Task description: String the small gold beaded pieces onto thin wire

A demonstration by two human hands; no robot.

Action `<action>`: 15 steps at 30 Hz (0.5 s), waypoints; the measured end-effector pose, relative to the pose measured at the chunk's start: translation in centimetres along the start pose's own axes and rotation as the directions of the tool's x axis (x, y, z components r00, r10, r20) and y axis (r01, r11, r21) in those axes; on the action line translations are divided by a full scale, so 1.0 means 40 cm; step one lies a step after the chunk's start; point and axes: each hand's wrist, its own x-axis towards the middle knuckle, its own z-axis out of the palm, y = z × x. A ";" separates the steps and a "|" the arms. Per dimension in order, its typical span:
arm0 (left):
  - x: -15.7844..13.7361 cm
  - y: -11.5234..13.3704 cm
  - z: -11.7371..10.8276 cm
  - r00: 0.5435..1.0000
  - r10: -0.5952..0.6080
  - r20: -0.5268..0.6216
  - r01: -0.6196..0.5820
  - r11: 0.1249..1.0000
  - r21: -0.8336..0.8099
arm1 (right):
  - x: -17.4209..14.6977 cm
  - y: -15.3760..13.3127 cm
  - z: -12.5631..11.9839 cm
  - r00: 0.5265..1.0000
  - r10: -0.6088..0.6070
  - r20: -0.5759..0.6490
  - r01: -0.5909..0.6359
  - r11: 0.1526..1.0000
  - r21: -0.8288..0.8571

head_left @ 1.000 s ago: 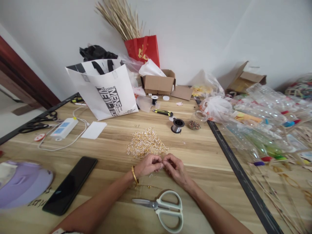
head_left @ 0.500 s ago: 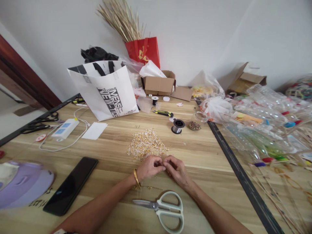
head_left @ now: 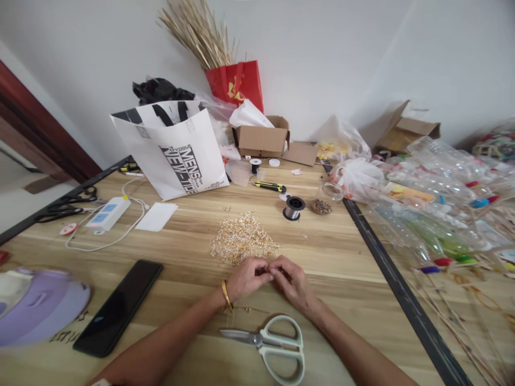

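My left hand [head_left: 248, 277] and my right hand [head_left: 290, 279] meet fingertip to fingertip over the wooden table, both pinched closed. Whatever lies between the fingers is too small to make out. Just beyond them spreads a pile of small gold and clear beads [head_left: 242, 237]. Below the hands, a thin strand with small gold beads [head_left: 248, 309] lies on the table near my left wrist, which wears a gold bangle [head_left: 226, 295]. White-handled scissors [head_left: 261, 339] rest closer to me, blades pointing left.
A spool of wire [head_left: 294, 208], a jar of mixed beads [head_left: 323, 206] and a yellow-black utility knife [head_left: 269, 186] lie farther back. To the left are a phone [head_left: 118, 308], a purple visor [head_left: 48, 305] and a power strip [head_left: 108, 213]. Plastic bottles [head_left: 434, 182] crowd the right.
Both hands stay pinched together in nearly the same place. The view has shifted very slightly; nothing else has visibly moved.
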 end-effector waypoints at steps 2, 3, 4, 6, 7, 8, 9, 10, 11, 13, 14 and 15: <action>0.000 -0.001 0.001 1.000 0.000 0.010 0.000 1.000 -0.014 | -0.001 0.000 0.000 1.000 -0.018 -0.006 0.018 1.000 -0.006; 0.000 -0.002 0.001 1.000 0.001 0.015 -0.001 1.000 -0.023 | -0.001 0.000 0.001 1.000 -0.025 -0.009 0.025 1.000 -0.006; 0.000 -0.004 0.001 1.000 0.002 0.020 -0.002 0.999 -0.034 | -0.002 0.001 0.001 1.000 -0.028 -0.013 0.028 1.000 -0.006; 0.001 -0.007 0.002 1.000 0.004 0.030 -0.002 0.999 -0.052 | -0.003 0.003 0.002 1.000 -0.023 -0.020 0.023 1.000 -0.005; 0.001 -0.009 0.002 0.999 0.004 0.033 -0.002 0.998 -0.059 | -0.003 0.005 0.002 1.000 -0.015 -0.023 0.015 1.000 -0.003; 0.002 -0.011 0.002 0.999 0.003 0.035 0.000 0.998 -0.064 | -0.004 0.006 0.003 1.000 -0.005 -0.026 0.005 1.000 0.001; 0.002 -0.012 0.001 0.999 0.002 0.037 0.001 0.998 -0.069 | -0.004 0.008 0.004 1.000 0.005 -0.029 -0.005 1.000 0.007; 0.002 -0.012 0.001 0.999 0.001 0.040 0.002 0.997 -0.073 | -0.005 0.010 0.005 0.999 0.014 -0.033 -0.013 1.000 0.015; 0.002 -0.013 0.000 0.999 0.001 0.042 0.003 0.997 -0.079 | -0.006 0.013 0.006 0.999 0.023 -0.036 -0.022 0.999 0.024; 0.003 -0.014 -0.002 0.999 0.004 0.049 0.002 0.994 -0.107 | -0.007 0.016 0.008 0.998 0.039 -0.042 -0.037 0.999 0.037; 0.004 -0.015 -0.003 0.999 0.004 0.053 0.003 0.991 -0.132 | -0.008 0.018 0.008 0.998 0.039 -0.057 -0.036 0.999 0.039; 0.004 -0.017 -0.003 0.998 0.001 0.057 0.008 0.987 -0.163 | -0.009 0.019 0.008 0.996 0.032 -0.082 -0.029 0.999 0.037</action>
